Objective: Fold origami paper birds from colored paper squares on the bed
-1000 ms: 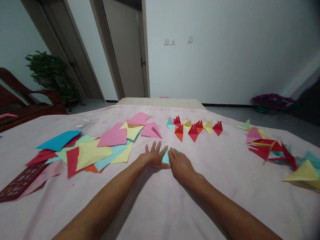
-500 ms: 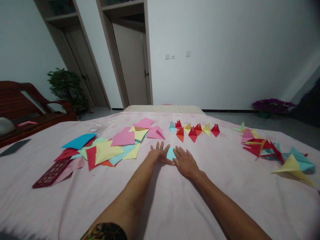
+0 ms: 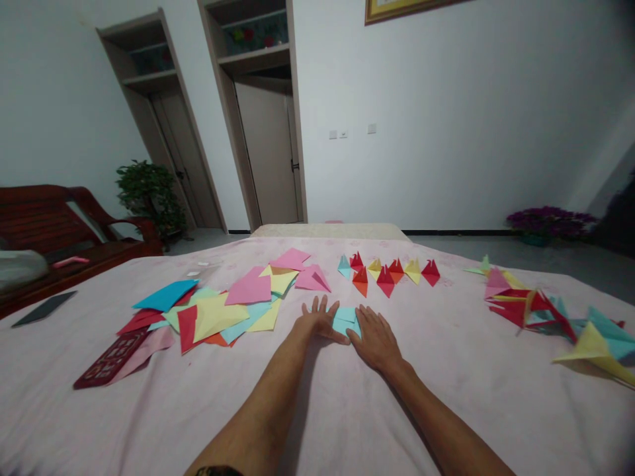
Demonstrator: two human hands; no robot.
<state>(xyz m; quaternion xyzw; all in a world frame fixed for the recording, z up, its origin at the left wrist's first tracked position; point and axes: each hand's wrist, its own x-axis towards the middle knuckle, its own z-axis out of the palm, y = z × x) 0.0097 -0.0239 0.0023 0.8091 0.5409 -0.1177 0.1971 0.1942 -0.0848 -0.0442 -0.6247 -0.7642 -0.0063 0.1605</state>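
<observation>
A light blue sheet of folding paper (image 3: 346,318) lies on the pink tablecloth, with a fold edge showing across it. My left hand (image 3: 321,321) rests on its left side, fingers spread. On its right side my right hand (image 3: 377,334) lies flat, fingers stretched forward and the thumb on the paper. Both hands cover parts of the sheet. Just beyond them stand small folded paper cranes (image 3: 385,281) in red, orange, yellow and light blue. A pink paper (image 3: 312,277) with folds lies beyond my left hand.
Loose coloured paper sheets (image 3: 218,317) spread over the left of the table, beside a dark red envelope (image 3: 112,357). Larger folded paper pieces (image 3: 536,307) heap at the right. A dark flat object (image 3: 44,309) lies at the far left edge. A wooden bench (image 3: 59,231) stands beyond.
My right hand has shifted slightly right on the paper, so more of the light blue sheet shows between the hands. The camera has tilted up, lowering everything in view.
</observation>
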